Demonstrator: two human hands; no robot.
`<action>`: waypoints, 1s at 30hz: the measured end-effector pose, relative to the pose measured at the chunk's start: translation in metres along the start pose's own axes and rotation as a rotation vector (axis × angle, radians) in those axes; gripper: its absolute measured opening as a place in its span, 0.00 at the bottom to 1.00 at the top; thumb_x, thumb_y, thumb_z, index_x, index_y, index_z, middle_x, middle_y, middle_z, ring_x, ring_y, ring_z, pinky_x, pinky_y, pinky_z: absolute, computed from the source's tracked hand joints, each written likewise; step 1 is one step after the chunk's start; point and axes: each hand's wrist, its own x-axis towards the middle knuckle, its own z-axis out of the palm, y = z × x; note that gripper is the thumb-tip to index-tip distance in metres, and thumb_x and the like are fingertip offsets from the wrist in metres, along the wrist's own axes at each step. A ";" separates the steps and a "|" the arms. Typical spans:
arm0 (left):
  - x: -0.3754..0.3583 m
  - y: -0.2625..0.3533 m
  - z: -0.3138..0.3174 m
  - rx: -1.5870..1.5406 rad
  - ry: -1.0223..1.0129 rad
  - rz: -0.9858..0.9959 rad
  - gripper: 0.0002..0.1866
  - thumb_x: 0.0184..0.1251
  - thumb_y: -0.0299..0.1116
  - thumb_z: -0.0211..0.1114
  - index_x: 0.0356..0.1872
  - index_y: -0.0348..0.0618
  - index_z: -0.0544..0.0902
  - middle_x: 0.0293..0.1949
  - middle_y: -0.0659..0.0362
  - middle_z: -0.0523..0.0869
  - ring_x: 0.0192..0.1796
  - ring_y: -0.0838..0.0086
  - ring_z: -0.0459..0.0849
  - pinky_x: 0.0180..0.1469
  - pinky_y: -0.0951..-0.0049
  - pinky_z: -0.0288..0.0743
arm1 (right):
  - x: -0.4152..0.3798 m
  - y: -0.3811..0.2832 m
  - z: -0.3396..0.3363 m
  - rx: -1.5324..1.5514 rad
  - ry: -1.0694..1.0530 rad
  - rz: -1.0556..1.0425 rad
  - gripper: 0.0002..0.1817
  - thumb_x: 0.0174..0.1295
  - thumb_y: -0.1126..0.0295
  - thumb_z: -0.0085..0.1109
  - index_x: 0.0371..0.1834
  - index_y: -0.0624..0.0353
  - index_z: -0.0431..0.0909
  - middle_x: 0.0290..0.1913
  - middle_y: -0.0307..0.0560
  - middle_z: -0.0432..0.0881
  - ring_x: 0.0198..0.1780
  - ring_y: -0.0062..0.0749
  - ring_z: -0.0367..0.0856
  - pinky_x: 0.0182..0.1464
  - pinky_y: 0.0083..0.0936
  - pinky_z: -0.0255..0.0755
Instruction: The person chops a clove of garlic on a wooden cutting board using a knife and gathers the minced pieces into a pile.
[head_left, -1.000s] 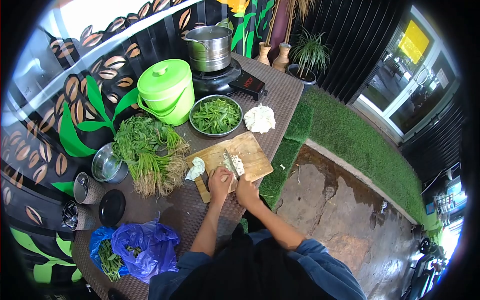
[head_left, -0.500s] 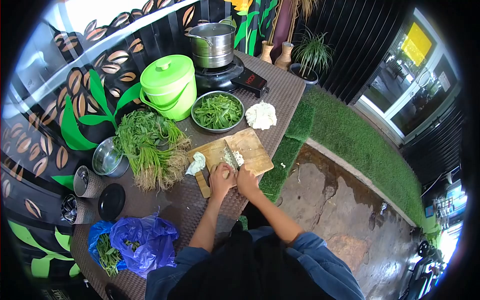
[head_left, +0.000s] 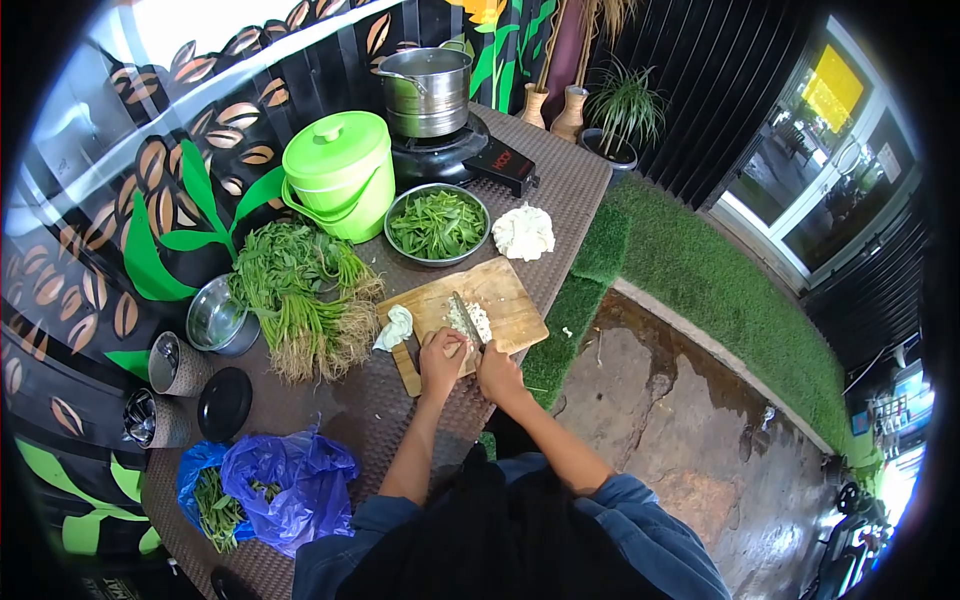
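My right hand point(head_left: 499, 372) is wrapped round the handle of a kitchen knife point(head_left: 463, 313), whose blade points away from me over the wooden cutting board point(head_left: 518, 300). Close on the blade's left, my left hand point(head_left: 441, 362) has its fingers bent and pressed together at the board's near edge. What lies under those fingertips is too small to make out. Finely chopped white pieces point(head_left: 481, 322) are scattered on both sides of the blade. A pale crumpled cloth point(head_left: 396, 328) lies at the board's left corner, beside its handle.
Beyond the board stand a metal bowl point(head_left: 487, 236) of cut greens, a white crumpled bundle point(head_left: 524, 233), a lidded green bucket point(head_left: 338, 175) and a pot point(head_left: 430, 100) on a stove. Rooted greens point(head_left: 315, 310) lie left; a blue plastic bag point(head_left: 285, 485) is nearer.
The knife blade has tipped and shifted slightly, and more of the chopped white pieces show right of it. Both hands have moved a little while staying at the board's near edge.
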 end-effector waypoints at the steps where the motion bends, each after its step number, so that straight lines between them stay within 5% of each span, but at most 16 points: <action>1: -0.001 -0.001 0.000 -0.004 0.009 -0.011 0.08 0.51 0.23 0.70 0.31 0.38 0.80 0.31 0.55 0.83 0.34 0.67 0.82 0.37 0.72 0.75 | -0.003 0.000 0.008 0.007 0.030 0.017 0.22 0.67 0.58 0.44 0.49 0.69 0.63 0.39 0.71 0.80 0.43 0.61 0.81 0.45 0.48 0.76; 6: -0.006 -0.002 0.006 0.024 0.067 -0.006 0.08 0.51 0.23 0.70 0.31 0.38 0.80 0.31 0.55 0.83 0.34 0.67 0.82 0.37 0.72 0.75 | 0.010 -0.003 0.005 0.042 0.017 0.070 0.22 0.66 0.57 0.45 0.49 0.69 0.64 0.39 0.73 0.79 0.44 0.62 0.80 0.46 0.50 0.74; 10: -0.001 -0.003 0.000 -0.020 -0.022 0.050 0.07 0.52 0.24 0.69 0.32 0.37 0.80 0.31 0.52 0.84 0.32 0.66 0.83 0.36 0.71 0.77 | 0.031 0.029 -0.007 0.154 0.064 -0.100 0.23 0.65 0.58 0.45 0.44 0.73 0.69 0.37 0.74 0.78 0.44 0.64 0.79 0.48 0.49 0.72; 12: 0.005 -0.003 -0.006 0.012 -0.035 0.048 0.07 0.52 0.24 0.69 0.31 0.36 0.80 0.31 0.52 0.84 0.33 0.65 0.83 0.36 0.71 0.76 | 0.035 0.043 -0.014 0.330 0.033 -0.277 0.18 0.66 0.61 0.46 0.40 0.71 0.70 0.23 0.62 0.78 0.16 0.44 0.78 0.22 0.39 0.72; 13: 0.008 -0.002 -0.008 0.040 -0.054 0.048 0.07 0.52 0.24 0.69 0.30 0.36 0.80 0.31 0.52 0.84 0.34 0.64 0.83 0.36 0.70 0.76 | 0.034 0.048 -0.018 0.461 0.010 -0.293 0.17 0.66 0.62 0.46 0.37 0.70 0.71 0.16 0.52 0.72 0.07 0.32 0.67 0.12 0.31 0.64; 14: 0.012 0.000 -0.009 0.067 -0.075 0.047 0.07 0.52 0.24 0.69 0.30 0.35 0.79 0.31 0.51 0.84 0.34 0.63 0.83 0.36 0.70 0.75 | 0.033 0.053 -0.022 0.461 0.012 -0.293 0.17 0.66 0.62 0.46 0.37 0.70 0.71 0.16 0.52 0.72 0.07 0.32 0.67 0.12 0.31 0.64; 16: 0.016 0.007 -0.014 0.133 -0.025 0.055 0.06 0.53 0.24 0.68 0.30 0.35 0.80 0.31 0.51 0.84 0.37 0.62 0.82 0.38 0.68 0.75 | 0.030 0.061 -0.028 0.534 -0.014 -0.089 0.21 0.64 0.58 0.47 0.39 0.71 0.73 0.38 0.72 0.78 0.43 0.62 0.78 0.46 0.44 0.69; 20: 0.028 -0.002 -0.004 0.199 0.191 0.155 0.05 0.55 0.23 0.64 0.33 0.36 0.83 0.35 0.49 0.82 0.43 0.54 0.78 0.45 0.60 0.72 | 0.032 0.068 -0.019 0.246 0.196 -0.072 0.21 0.64 0.58 0.46 0.41 0.70 0.71 0.35 0.72 0.79 0.41 0.64 0.79 0.44 0.48 0.72; 27: 0.017 -0.011 0.004 0.130 0.022 0.056 0.09 0.54 0.21 0.63 0.36 0.35 0.85 0.35 0.48 0.84 0.41 0.54 0.79 0.46 0.60 0.72 | 0.019 0.014 -0.007 0.076 0.119 -0.047 0.20 0.66 0.57 0.44 0.43 0.68 0.68 0.35 0.72 0.79 0.41 0.66 0.79 0.45 0.52 0.72; 30: 0.012 -0.012 0.005 0.152 -0.010 0.072 0.09 0.57 0.22 0.63 0.39 0.34 0.85 0.35 0.48 0.85 0.37 0.61 0.84 0.38 0.69 0.76 | 0.030 0.005 -0.016 0.033 0.049 -0.033 0.21 0.67 0.58 0.44 0.45 0.70 0.68 0.36 0.71 0.79 0.42 0.64 0.79 0.46 0.51 0.72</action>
